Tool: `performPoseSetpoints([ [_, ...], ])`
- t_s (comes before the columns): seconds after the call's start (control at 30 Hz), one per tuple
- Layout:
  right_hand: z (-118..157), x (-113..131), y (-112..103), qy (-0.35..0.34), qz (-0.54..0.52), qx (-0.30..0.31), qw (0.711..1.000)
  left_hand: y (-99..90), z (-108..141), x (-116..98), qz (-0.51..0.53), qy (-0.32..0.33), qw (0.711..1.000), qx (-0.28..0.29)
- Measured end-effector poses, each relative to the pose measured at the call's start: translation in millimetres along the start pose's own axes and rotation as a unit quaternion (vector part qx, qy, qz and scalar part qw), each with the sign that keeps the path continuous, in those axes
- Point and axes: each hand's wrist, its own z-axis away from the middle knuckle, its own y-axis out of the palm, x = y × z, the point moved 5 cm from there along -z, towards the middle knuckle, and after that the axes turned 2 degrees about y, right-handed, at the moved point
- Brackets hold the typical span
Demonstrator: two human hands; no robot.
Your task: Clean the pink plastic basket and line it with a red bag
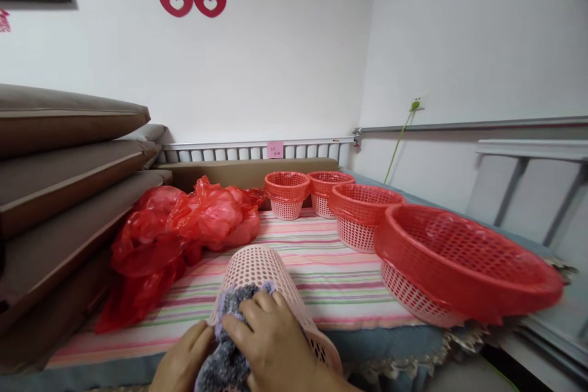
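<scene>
A pale pink perforated basket (260, 266) lies on its side at the front edge of the striped cloth (340, 282), its base towards the back. My right hand (271, 343) presses a fluffy grey and lilac rag (225, 343) onto the basket's side, with its fingers bent over the rag. Lower left, my left hand (184, 358) is at the basket's left side, its fingers together against the rag's edge. How far it grips the rag or the basket is hidden.
Four baskets lined with red plastic bags stand at the right, the nearest large basket (413, 257) at the front. Crumpled red bags (206, 214) lie at the left, beside stacked grey-brown cushions (68, 196). A radiator (229, 153) runs along the back wall.
</scene>
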Motion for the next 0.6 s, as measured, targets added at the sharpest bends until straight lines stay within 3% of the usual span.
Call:
performPoseSetpoints([
  [0.1,-1.0,-1.0,1.1,0.027,-0.010,-0.016,0.999,3.9,-28.8,-23.4,0.006,0.052,0.996,0.071],
  [0.2,6.6,-12.9,0.0,0.087,-0.028,-0.039,0.995,13.3,-46.0,-32.1,0.022,0.018,0.994,0.107],
  [0.4,47.4,-60.1,10.9,0.194,-0.065,-0.127,0.970,23.3,-34.7,-5.5,0.014,-0.007,0.999,0.050],
  [0.6,90.5,-124.3,56.4,0.319,-0.139,-0.196,0.917,23.5,4.3,26.3,0.025,-0.059,0.998,-0.021],
])
